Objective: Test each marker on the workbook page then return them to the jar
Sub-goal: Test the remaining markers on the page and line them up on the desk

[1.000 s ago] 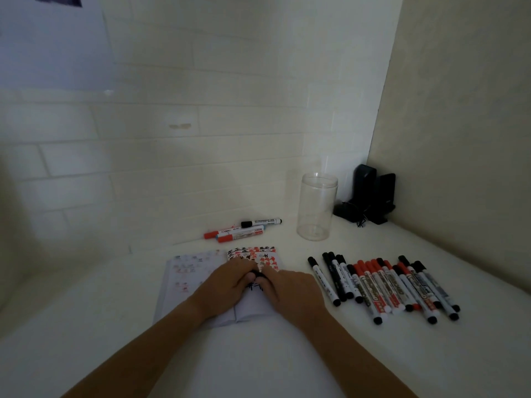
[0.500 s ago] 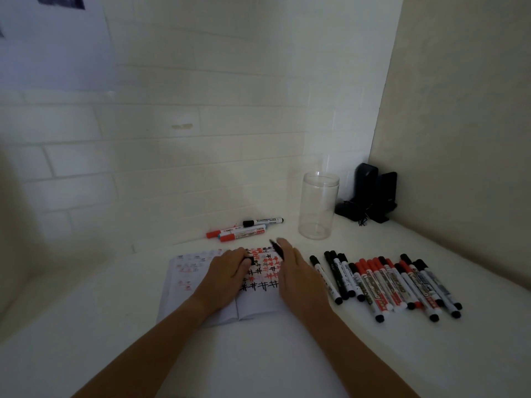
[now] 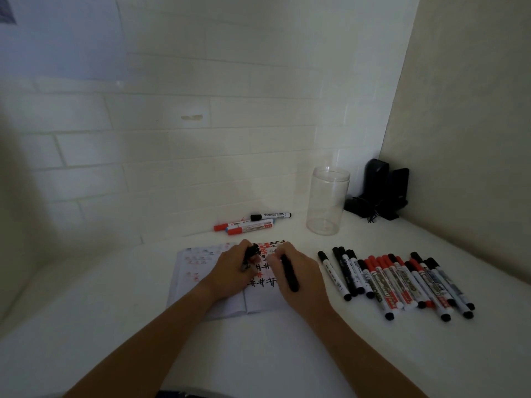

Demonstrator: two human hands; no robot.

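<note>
An open workbook lies on the white desk, its right page covered with red and black hash marks. My right hand grips a black marker, tip down on that page. My left hand rests on the workbook and holds a black cap between its fingers. A clear empty jar stands upright behind the workbook to the right. Several black and red markers lie in a row to the right of my right hand.
Three more markers, red-capped and black-capped, lie by the tiled back wall. A black device with a cable stands in the right corner beside the jar. A side wall closes the desk on the right.
My hands were together pulling the cap off; then they parted. The right hand has turned the marker and brought its tip down onto the page, while the left keeps the cap.
</note>
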